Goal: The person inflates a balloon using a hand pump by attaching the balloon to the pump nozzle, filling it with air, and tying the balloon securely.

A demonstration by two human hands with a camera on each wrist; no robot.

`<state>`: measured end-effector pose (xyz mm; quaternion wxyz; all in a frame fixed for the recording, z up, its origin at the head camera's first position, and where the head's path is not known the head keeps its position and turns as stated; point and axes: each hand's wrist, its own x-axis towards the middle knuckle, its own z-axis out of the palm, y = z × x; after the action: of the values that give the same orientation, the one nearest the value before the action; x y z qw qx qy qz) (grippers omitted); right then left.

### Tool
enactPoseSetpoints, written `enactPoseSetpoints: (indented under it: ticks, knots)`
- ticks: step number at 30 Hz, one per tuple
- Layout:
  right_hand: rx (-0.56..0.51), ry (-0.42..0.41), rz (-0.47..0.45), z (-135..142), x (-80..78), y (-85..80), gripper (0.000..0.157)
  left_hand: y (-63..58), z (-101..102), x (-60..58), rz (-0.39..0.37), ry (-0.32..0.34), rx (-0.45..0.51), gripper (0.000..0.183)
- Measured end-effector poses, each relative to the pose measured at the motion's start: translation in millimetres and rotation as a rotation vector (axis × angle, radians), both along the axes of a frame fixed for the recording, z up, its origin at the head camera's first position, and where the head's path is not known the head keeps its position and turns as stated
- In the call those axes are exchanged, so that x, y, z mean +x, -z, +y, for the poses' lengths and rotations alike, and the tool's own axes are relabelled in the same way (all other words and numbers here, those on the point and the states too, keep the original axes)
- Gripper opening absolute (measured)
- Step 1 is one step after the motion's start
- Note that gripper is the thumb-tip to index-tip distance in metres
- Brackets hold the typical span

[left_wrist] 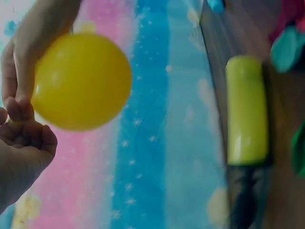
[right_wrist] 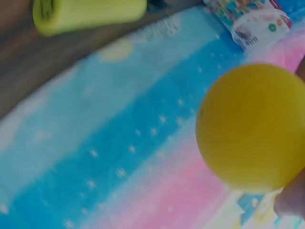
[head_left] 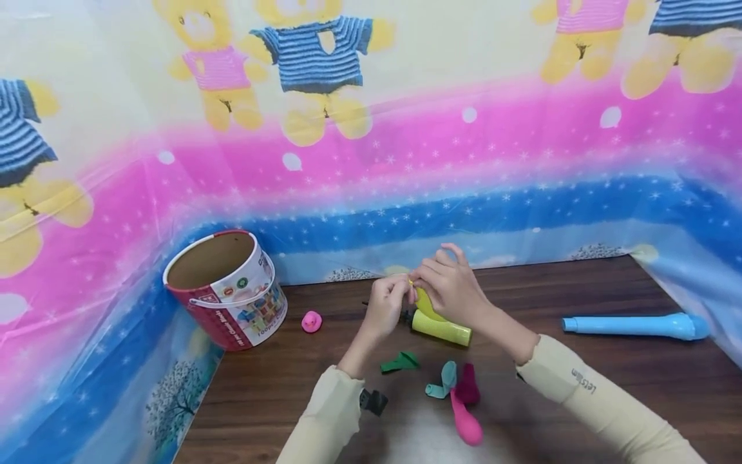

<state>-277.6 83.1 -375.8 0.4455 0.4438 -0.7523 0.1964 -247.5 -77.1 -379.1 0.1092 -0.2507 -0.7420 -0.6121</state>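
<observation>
A yellow balloon [left_wrist: 86, 81], round and inflated, is held by its neck between both hands over the table. My left hand [head_left: 385, 303] pinches the end of the neck between thumb and fingers. Close beside it, my right hand [head_left: 452, 287] grips the neck too, its fingers meeting those of the left in the left wrist view. Most of the balloon hides behind the right hand in the head view, while the right wrist view shows its full curve. Behind and below the hands lies a yellow-green balloon pump [head_left: 442, 329] with a black end.
Nearer me lie a green balloon [head_left: 400, 362], a teal balloon [head_left: 449, 375], a maroon balloon [head_left: 467, 385] and a pink balloon [head_left: 466, 419], all limp. A bucket [head_left: 237, 309] and a pink toy duck [head_left: 311, 321] stand left; a blue tube-shaped toy [head_left: 632, 325] lies right. Printed cloth lines the back.
</observation>
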Motion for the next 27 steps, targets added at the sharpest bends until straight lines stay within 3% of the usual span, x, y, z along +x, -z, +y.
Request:
enactPoseSetpoints:
  ticks: [2,4,8,11,13,17,20,27]
  knots:
    - [0.072,-0.039,-0.05,4.6,-0.2,-8.3,0.021,-4.9,-3.4,-6.4,0.058,0.042,-0.038,0.045]
    - [0.152,-0.114,-0.17,9.1,0.1,-16.5,0.01,-8.8,-7.4,-11.8,0.081,0.112,-0.047,0.047]
    - [0.261,-0.302,-0.544,17.1,-1.7,-32.0,0.01,-12.4,-11.3,-20.1,0.066,0.264,0.005,0.047]
    - [0.283,-0.4,-0.771,20.9,-6.3,-38.8,0.014,-11.4,-9.2,-24.1,0.057,0.304,0.072,0.047]
    - [0.29,-0.423,-0.869,22.1,-9.6,-39.2,0.015,-8.9,-6.5,-26.2,0.063,0.297,0.111,0.047]
    - [0.276,-0.416,-0.998,24.3,-13.5,-34.4,0.015,-1.7,0.1,-28.5,0.031,0.26,0.184,0.045]
    - [0.28,-0.405,-1.033,25.5,-14.4,-30.0,0.014,4.0,3.6,-28.4,-0.023,0.223,0.207,0.044]
    - [0.417,-0.429,-1.093,29.6,-13.8,-26.6,0.017,12.1,5.8,-25.1,-0.171,0.162,0.141,0.047]
